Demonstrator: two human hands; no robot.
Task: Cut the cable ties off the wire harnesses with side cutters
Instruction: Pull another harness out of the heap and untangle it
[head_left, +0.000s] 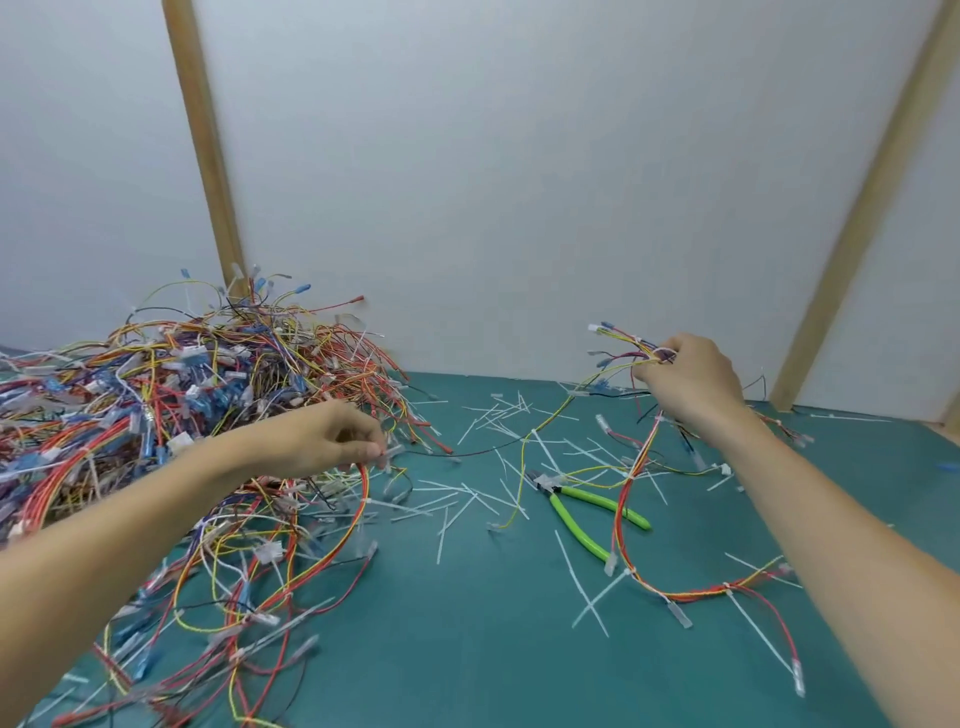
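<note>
One big tangled heap of thin coloured wire harnesses (171, 395) fills the green tabletop's (467, 649) left side. Left hand (322, 441) pinches a wire at its edge; right hand (685, 379) grips a raised harness (634, 499). Green-handled side cutters (582, 509) lie mid-tabletop among white plastic cable ties (498, 426).

No readable text, label, brand, number or sign appears anywhere in this view. The small white tags and connectors on the wires (171, 395) are too blurred and too small to show any print. The green handles of the cutters (587, 514) carry no lettering that can be made out, nor does the green surface (467, 649) or the white wall (493, 182) behind it.
</note>
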